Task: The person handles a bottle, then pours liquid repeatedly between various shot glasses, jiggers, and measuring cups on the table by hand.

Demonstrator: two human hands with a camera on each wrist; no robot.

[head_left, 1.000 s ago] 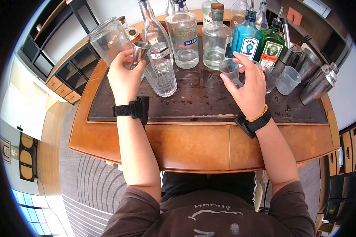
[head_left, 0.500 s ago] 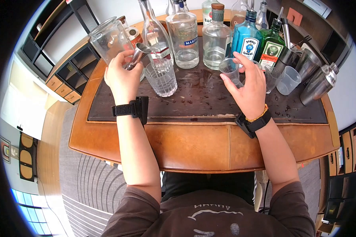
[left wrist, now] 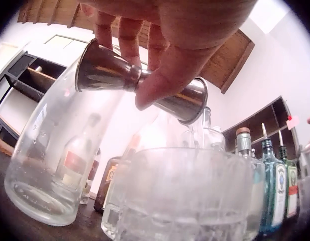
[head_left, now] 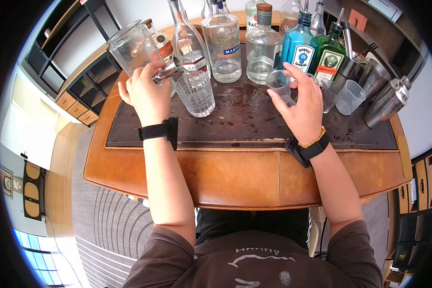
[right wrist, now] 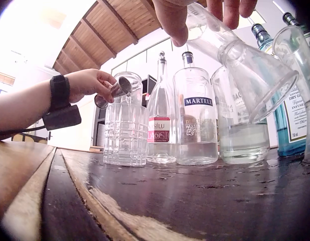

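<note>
- A person's left hand [head_left: 148, 93] pinches a steel jigger [left wrist: 140, 87] by its narrow waist, thumb in front and fingers behind, tipped sideways so its open mouth hangs just above the rim of a cut-glass tumbler [head_left: 195, 93].
- The jigger is a double cone of brushed metal; the tumbler is thick, clear and ribbed in a grid pattern, standing upright on a dark, scuffed bar mat [head_left: 245, 122].
- In the right wrist view a thin stream appears to fall from the jigger into the tumbler, though it is hard to make out.
- To the right of the tumbler, the right hand [head_left: 300, 103] curls fingers and thumb around a small clear plastic cup [head_left: 278, 84], holding it tilted above the mat.
- Behind the tumbler stands a row of bottles: a slim clear bottle with a red label [head_left: 189, 43], a broad Martell bottle [head_left: 223, 45], a cork-topped clear bottle [head_left: 261, 48] and a blue Bombay Sapphire bottle [head_left: 297, 48].
- To the left of the tumbler, a large clear glass jar [head_left: 129, 48] leans behind the left hand.
- Bottle tops are cut off by the upper edge of the head view.
- Far to the right of the tumbler, steel shaker tins [head_left: 384, 93] lie slanted at the mat's edge.
</note>
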